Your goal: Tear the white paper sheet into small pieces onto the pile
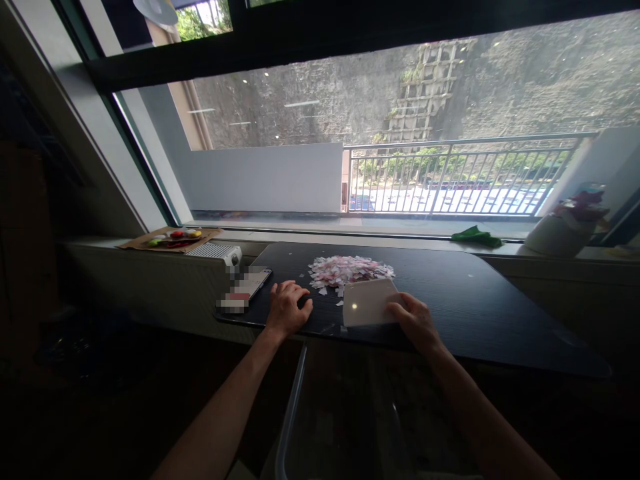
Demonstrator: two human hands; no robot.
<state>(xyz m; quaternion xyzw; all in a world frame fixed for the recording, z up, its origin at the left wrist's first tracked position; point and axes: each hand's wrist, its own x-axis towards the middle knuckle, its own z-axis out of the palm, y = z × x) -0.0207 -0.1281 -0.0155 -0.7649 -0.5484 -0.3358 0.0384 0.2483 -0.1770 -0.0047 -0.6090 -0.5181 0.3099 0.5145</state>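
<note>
A heap of small white and pink paper scraps (350,269) lies on the black table (440,287), with a few loose pieces around it. My right hand (417,320) grips the right edge of a pale, flat, rectangular sheet (367,307), thumb on its near face. That sheet is tilted up at the near side of the heap and hides part of it; a bright spot of light shines on it. To the left of the sheet, my left hand (289,308) is at the table's near edge, fingers loosely bent and thumb apart, holding nothing.
Below the near table edge is a clear plastic bin (291,413). A blurred-out flat object (245,290) lies at the table's left corner. On the windowsill are a brown board (145,240) with colourful items, a green cloth (476,236) and a pale vase-like pot (555,233).
</note>
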